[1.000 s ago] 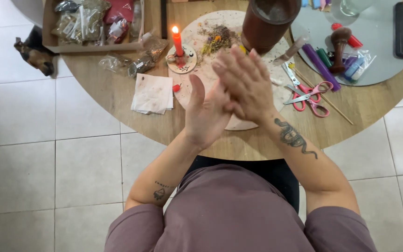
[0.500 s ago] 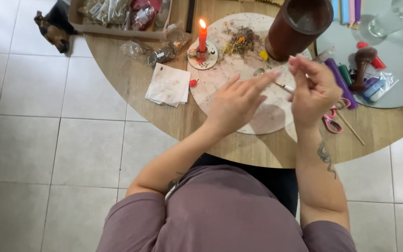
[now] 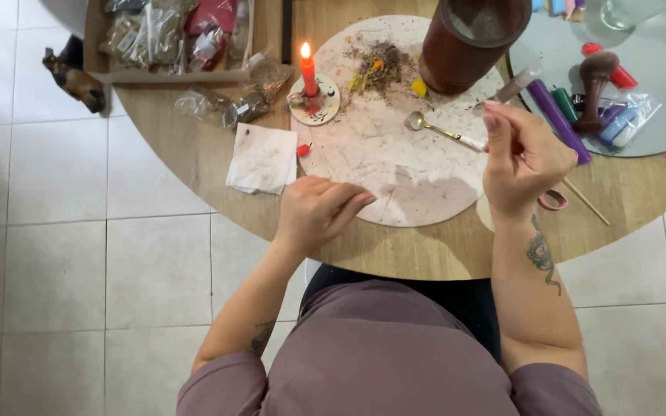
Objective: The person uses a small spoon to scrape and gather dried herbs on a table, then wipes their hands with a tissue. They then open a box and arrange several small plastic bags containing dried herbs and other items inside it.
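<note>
Head view: right hand [image 3: 524, 158] pinching small spoon [image 3: 441, 131], left hand [image 3: 319, 209] loosely curled, empty, over round board [image 3: 395, 185].

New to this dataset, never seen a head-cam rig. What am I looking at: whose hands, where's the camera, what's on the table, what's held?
There is no robot here. A person sits at a round wooden table, and the single picture comes from a camera on their head, looking straight down.

The left hand rests at the edge of a pale round board, holding nothing visible. The right hand is raised and pinches the handle of a small spoon.

On the board stand a lit red candle on a small dish, a pile of dried herbs and a brown jar. A white napkin lies to the left, a box of packets behind it, and wax sticks to the right.
</note>
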